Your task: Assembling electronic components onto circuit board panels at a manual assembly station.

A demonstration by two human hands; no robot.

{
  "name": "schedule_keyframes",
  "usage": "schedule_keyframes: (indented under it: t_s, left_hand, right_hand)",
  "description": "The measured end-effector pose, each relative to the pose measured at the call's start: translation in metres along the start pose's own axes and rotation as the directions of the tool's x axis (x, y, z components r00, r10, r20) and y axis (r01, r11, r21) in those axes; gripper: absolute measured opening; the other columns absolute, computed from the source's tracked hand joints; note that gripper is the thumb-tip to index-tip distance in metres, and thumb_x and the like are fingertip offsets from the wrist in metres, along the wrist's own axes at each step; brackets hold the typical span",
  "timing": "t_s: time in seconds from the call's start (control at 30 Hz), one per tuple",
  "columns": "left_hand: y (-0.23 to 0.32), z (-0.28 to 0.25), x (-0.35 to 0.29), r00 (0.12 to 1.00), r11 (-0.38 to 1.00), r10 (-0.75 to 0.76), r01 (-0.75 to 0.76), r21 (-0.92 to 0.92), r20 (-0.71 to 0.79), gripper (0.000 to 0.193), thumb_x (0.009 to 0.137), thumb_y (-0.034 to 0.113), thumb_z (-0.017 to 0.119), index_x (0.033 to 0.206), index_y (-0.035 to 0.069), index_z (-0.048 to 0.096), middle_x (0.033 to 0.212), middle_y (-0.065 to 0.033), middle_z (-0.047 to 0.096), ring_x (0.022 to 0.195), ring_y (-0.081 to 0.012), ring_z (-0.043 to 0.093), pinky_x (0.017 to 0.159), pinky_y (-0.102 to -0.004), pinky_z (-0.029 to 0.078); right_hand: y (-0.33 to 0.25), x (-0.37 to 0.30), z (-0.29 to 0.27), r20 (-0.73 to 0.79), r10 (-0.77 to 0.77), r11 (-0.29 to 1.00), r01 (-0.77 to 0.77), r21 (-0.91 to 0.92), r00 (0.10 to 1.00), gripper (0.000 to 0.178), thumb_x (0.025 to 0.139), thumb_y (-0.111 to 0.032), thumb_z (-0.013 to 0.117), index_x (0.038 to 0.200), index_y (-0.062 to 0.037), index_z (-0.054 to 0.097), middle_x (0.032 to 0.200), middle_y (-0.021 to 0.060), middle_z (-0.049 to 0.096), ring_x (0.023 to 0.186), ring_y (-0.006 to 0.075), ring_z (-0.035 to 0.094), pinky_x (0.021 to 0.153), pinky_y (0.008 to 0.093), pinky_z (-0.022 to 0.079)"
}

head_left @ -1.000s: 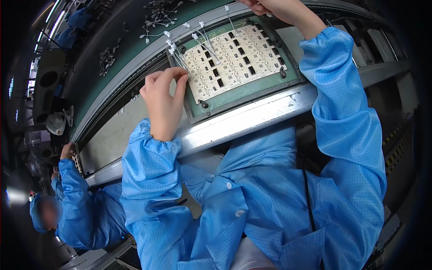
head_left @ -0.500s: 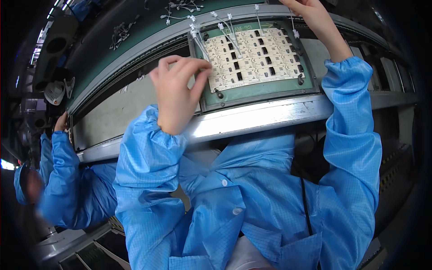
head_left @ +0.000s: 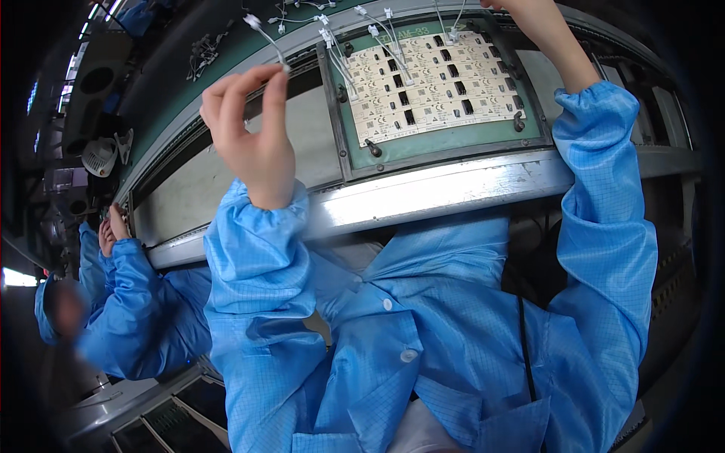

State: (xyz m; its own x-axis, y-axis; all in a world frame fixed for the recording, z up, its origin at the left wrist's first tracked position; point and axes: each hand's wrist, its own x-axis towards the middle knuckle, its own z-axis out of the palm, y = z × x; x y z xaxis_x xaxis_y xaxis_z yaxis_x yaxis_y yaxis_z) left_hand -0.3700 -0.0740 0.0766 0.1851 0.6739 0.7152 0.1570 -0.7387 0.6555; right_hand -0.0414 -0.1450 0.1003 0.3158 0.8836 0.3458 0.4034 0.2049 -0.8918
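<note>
My left hand (head_left: 253, 140) is raised left of the circuit board panel, thumb and forefinger pinched on the lower end of a short white connector cable (head_left: 266, 39). The cable's other plug points up and away. My right hand (head_left: 532, 19) is beyond the panel's far right, its fingers mostly cut off by the upper edge. Close by, another white cable (head_left: 454, 34) hangs with its plug over the panel's far edge. The pale panel (head_left: 423, 90) carries rows of black parts and lies in a green fixture (head_left: 445, 142). Several white cables (head_left: 393, 49) stand up from its left half.
A metal rail (head_left: 438, 181) runs along the near side of the line. Loose white cables (head_left: 208, 53) lie on the green bench at the far left. A small white fan (head_left: 100, 156) stands left. Further left, a co-worker in blue (head_left: 143, 309) has hands at the line.
My left hand has moved left and away from the panel, and a white cable now shows in its pinch. My right hand has shifted slightly further away; the cable near it now hangs over the panel.
</note>
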Motion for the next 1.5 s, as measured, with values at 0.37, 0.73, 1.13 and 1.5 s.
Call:
schedule_keyframes:
  t_s: [0.37,0.73,1.13,1.5]
  left_hand:
    - [-0.003,-0.005,-0.044,0.835,0.906,-0.050,-0.193,0.377,0.547,0.009,0.081,0.019,0.079,0.089,0.016,0.078,0.094,0.0042,0.061,0.101,-0.0250,0.046,0.093,-0.0404,0.034]
    - [-0.004,-0.001,-0.044,0.845,0.905,-0.036,-0.199,0.376,0.534,0.008,0.080,0.019,0.079,0.088,0.017,0.078,0.094,0.0051,0.063,0.101,-0.0242,0.048,0.093,-0.0411,0.033]
    - [0.000,0.000,-0.035,0.745,0.808,0.238,-0.508,0.298,0.623,0.011,0.077,0.008,0.076,0.087,0.008,0.071,0.096,-0.0083,0.066,0.099,-0.0332,0.057,0.086,-0.0444,0.044]
    - [-0.030,0.012,-0.063,0.780,0.798,0.319,-0.528,0.291,0.539,0.010,0.064,0.019,0.070,0.070,0.011,0.069,0.085,-0.0070,0.064,0.100,-0.0316,0.059,0.086,-0.0487,0.045]
  right_hand:
    - [0.013,-0.024,0.002,-0.084,-0.072,0.995,0.078,0.068,0.994,0.015,0.095,-0.011,0.066,0.107,-0.0020,0.066,0.082,-0.0008,0.065,0.071,0.0054,0.058,0.065,0.0202,0.046]
    - [0.008,-0.025,-0.003,-0.100,-0.072,0.995,0.078,0.057,0.992,0.015,0.096,-0.011,0.065,0.107,-0.0013,0.065,0.083,0.0006,0.065,0.072,0.0062,0.059,0.066,0.0203,0.047]
    - [0.026,-0.024,0.012,-0.172,-0.180,0.981,0.163,-0.106,0.969,0.018,0.089,-0.014,0.071,0.105,-0.0039,0.073,0.078,0.0039,0.072,0.074,0.0098,0.068,0.069,0.0264,0.054]
    - [0.010,-0.024,0.006,-0.217,0.129,0.990,-0.113,0.082,0.968,0.034,0.094,-0.015,0.065,0.124,0.0004,0.066,0.111,0.0098,0.071,0.103,0.0183,0.067,0.093,0.0297,0.051]
